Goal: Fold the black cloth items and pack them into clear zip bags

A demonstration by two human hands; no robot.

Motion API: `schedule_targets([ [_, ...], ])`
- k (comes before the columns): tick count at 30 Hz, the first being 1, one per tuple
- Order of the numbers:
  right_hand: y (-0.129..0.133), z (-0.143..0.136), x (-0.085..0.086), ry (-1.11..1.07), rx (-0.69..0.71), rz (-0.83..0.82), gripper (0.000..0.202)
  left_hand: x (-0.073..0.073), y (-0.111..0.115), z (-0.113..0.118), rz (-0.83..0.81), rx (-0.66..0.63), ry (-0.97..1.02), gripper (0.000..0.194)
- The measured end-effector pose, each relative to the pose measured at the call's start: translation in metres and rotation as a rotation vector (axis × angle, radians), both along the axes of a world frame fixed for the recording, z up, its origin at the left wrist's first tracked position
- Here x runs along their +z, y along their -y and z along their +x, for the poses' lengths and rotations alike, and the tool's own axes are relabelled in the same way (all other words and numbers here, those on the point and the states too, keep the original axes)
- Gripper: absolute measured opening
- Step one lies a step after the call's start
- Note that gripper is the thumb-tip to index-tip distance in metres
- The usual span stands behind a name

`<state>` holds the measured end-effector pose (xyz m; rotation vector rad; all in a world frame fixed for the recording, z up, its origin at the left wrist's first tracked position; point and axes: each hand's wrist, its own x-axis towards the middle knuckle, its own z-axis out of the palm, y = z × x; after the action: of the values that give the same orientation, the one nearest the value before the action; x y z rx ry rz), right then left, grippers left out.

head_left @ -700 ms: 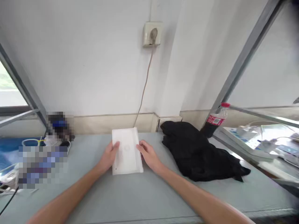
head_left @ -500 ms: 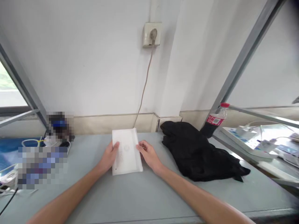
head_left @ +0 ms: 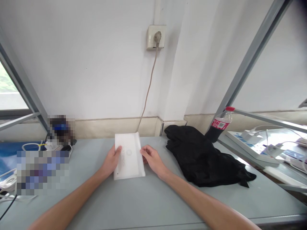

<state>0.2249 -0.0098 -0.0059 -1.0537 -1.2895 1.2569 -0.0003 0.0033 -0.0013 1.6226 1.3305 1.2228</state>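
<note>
A flat white translucent pouch [head_left: 129, 159] with faint grey print is held upright or slightly tilted above the grey table [head_left: 134, 204]. My left hand [head_left: 112, 160] grips its left edge, thumb on the front face and the other fingers hidden behind. On the opposite side, my right hand [head_left: 152, 159] pinches the right edge between thumb and curled fingers. To the right of that hand lies a crumpled black cloth [head_left: 206, 156].
A cola bottle [head_left: 219, 124] with a red cap stands behind the cloth. White cables and pixelated items [head_left: 43, 172] lie at the left. A power strip [head_left: 251, 147] is at the right. A cord hangs from the wall socket [head_left: 156, 37].
The pouch has shifted very slightly left, and its print shows more clearly. Both hands keep their hold on its edges.
</note>
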Motion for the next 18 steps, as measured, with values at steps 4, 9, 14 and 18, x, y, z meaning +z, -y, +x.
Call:
schedule_targets([
  [4, -0.0005, -0.0002, -0.0006, 0.008, -0.005, 0.004, 0.033, 0.0023, 0.0016, 0.0002, -0.008, 0.012, -0.026, 0.055],
  [9, 0.0026, -0.0005, 0.0029, 0.024, -0.003, 0.009, 0.032, 0.0034, 0.0028, 0.001, -0.01, 0.003, -0.012, 0.057],
  [14, 0.0033, -0.0005, 0.0045, 0.028, -0.006, 0.017, 0.034, 0.0014, 0.0016, 0.0008, -0.035, -0.003, 0.001, 0.063],
  [18, 0.0023, -0.0006, 0.003, 0.012, 0.01, 0.012, 0.036, 0.0014, 0.0015, 0.0004, -0.013, -0.014, -0.007, 0.061],
])
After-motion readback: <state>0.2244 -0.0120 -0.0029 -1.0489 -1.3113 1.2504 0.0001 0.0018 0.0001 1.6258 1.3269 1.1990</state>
